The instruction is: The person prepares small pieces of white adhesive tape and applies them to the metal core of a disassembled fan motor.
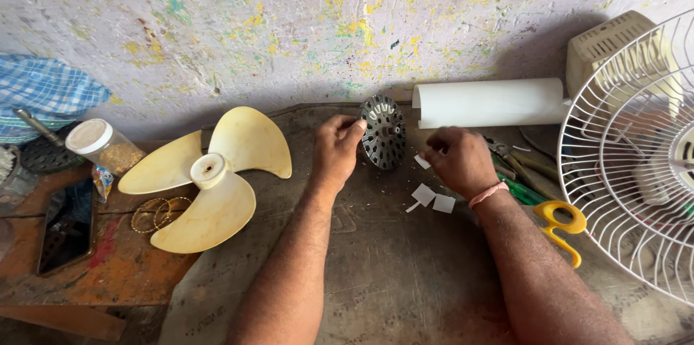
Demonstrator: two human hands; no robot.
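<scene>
On the workbench — left hand steadies stator core

Left hand pinching — right hand curled.

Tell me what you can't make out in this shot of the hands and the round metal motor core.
- Head view: what the right hand pinches is hidden by its own curled fingers.
- Far face of the round slotted metal motor core, steadied by the left hand, is turned away.
- White wire fan guard is cut off by the right edge.
- Tools beside the yellow-handled scissors are hidden behind the right wrist.
</scene>
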